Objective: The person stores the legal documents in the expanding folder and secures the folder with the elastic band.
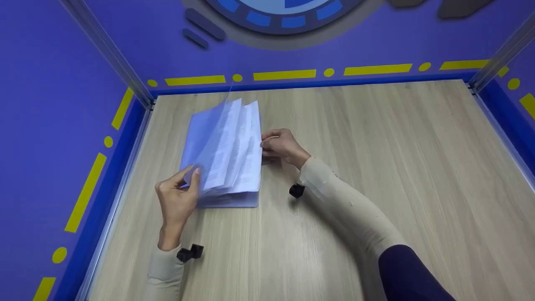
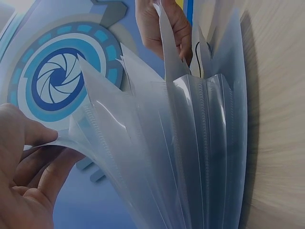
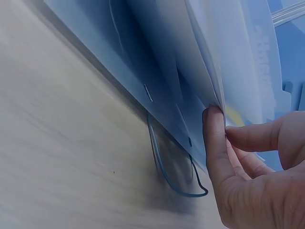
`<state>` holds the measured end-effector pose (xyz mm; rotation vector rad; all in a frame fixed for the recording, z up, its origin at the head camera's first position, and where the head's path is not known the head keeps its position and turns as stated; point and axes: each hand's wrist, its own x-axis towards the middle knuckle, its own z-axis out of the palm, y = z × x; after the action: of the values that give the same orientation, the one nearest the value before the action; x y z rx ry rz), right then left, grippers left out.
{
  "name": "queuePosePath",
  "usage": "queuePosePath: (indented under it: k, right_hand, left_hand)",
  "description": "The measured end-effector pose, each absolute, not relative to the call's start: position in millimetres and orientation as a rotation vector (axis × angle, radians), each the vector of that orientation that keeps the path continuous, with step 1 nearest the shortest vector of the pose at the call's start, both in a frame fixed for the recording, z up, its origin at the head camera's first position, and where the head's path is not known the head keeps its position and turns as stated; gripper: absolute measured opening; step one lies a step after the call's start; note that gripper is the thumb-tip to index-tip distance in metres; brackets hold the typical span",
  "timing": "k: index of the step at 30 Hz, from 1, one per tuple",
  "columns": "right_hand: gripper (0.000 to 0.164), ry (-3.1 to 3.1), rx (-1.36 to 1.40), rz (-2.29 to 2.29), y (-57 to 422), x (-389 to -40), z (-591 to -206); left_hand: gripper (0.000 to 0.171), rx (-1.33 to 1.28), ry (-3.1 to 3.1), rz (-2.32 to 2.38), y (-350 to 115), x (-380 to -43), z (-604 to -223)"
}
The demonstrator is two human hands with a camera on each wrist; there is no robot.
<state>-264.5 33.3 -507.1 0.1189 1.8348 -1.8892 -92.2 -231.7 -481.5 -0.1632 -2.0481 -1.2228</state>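
Note:
A translucent blue accordion folder [image 1: 199, 133] lies on the wooden table, its pockets fanned apart and printed sheets [image 1: 250, 156] inside. My left hand [image 1: 177, 202] pinches the near left part of its raised clear cover between thumb and fingers; in the left wrist view the cover bends there and pleated pocket sides [image 2: 190, 124] show. At the folder's right edge, my right hand [image 1: 285, 145] pinches the edge of a pocket divider or sheets, thumb against fingers in the right wrist view. A dark elastic loop [image 3: 167, 179] hangs from the back cover below these fingers.
Blue panels [image 1: 284, 58] with yellow markings border the wooden table [image 1: 376, 167] at the back and sides. Metal frame posts [image 1: 110, 50] rise at the back corners. Small black devices [image 1: 296, 191] are on both wrists.

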Motion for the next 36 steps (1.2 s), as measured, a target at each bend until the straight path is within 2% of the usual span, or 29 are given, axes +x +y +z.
queuePosePath:
  k: [16,25,36]
  right_hand:
    - [0.016,1.811,0.105,-1.889,18.7,-263.0,-510.4]
    - [0.022,1.772,0.121,-1.919,10.5,-260.8,-513.3]
    - [0.017,1.717,0.140,-1.960,3.7,-259.9,-520.5]
  left_hand:
    - [0.013,-0.183,-2.030,-1.209,-232.2,-91.6,-481.4]
    - [0.012,-0.184,-2.053,-1.198,-233.2,-91.3,-481.2]
    - [0.012,-0.178,-2.045,-1.195,-232.5,-92.3,-481.9]
